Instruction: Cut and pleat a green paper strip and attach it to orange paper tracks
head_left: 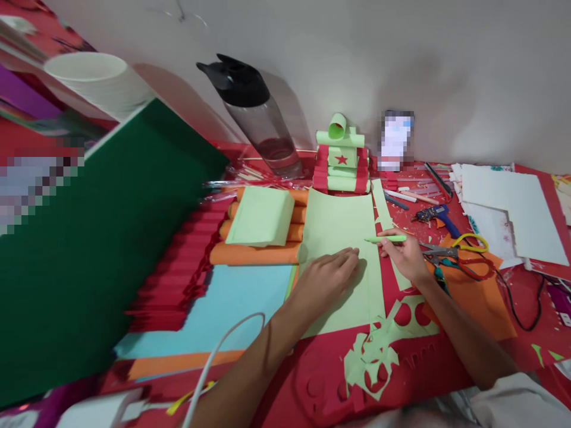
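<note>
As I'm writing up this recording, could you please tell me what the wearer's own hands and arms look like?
The left hand and right hand are bare, without gloves. Both wrists show no watch or bracelet. A loose, pale sleeve covers the upper right arm; no left sleeve shows.

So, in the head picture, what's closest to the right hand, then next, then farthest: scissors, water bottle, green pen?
1. Green pen: held in the right hand.
2. Scissors: just to that hand's right.
3. Water bottle: off to the left, near the wall.
</note>
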The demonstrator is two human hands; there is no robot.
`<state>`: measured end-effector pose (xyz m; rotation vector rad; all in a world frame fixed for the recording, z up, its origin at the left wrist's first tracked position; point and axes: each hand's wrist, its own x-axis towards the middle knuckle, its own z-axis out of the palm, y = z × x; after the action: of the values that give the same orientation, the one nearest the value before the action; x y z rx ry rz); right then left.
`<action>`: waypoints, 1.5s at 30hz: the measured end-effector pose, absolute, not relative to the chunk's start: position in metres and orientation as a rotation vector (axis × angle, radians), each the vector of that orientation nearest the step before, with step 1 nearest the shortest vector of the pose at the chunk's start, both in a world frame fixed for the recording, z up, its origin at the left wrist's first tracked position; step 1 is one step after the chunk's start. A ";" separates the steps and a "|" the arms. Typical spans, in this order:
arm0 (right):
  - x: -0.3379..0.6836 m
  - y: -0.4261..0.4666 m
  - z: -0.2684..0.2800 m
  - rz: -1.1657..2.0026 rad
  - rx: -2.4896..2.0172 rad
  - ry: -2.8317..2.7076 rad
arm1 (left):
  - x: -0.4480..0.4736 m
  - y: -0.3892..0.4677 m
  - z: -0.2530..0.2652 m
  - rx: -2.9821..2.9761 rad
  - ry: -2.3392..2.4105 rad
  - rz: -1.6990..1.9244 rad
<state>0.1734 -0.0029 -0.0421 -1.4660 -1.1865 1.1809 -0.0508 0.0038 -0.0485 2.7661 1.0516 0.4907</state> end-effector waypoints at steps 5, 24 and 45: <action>0.174 -0.001 -0.049 1.157 -1.480 -1.186 | -0.050 0.004 -0.048 2.779 1.063 0.530; 0.176 -0.002 -0.053 1.187 -1.495 -1.176 | -0.051 0.005 -0.046 2.726 1.066 0.532; 0.173 0.003 -0.049 1.154 -1.486 -1.183 | -0.050 0.001 -0.045 2.719 1.051 0.503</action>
<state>0.1733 0.0034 -0.0486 -1.4863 -1.1826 1.1544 -0.0504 0.0008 -0.0454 2.7189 1.0512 0.5032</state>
